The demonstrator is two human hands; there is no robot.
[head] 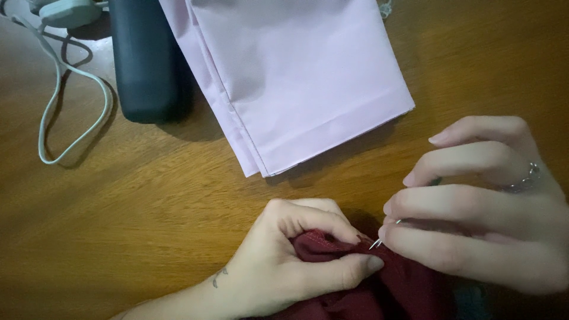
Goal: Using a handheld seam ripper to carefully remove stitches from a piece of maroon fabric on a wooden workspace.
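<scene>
The left hand [284, 261] lies at the bottom middle of the head view, its thumb and forefinger pressed together on a bunched fold of dark red cloth [355, 284], pinching the stitched edge so that it stands up just beside the fingertips. The cloth spreads from that pinch down and to the right, out of the lower edge of the picture, and part of it passes under the right hand [486, 207]. The right hand comes in from the right with its fingers curled, and its lower fingers close on a thin metal needle [376, 243], whose bright tip shows just at the cloth's folded edge, touching it between the two hands. A ring sits on one finger of the right hand. Both hands rest over a brown wooden table [148, 225]. Farther up the table, well apart from the hands, lies a folded pale pink cloth [296, 77], with a dark cylindrical case [148, 59] just beside its left edge and a pale looped cable [65, 118] near the upper left corner.
</scene>
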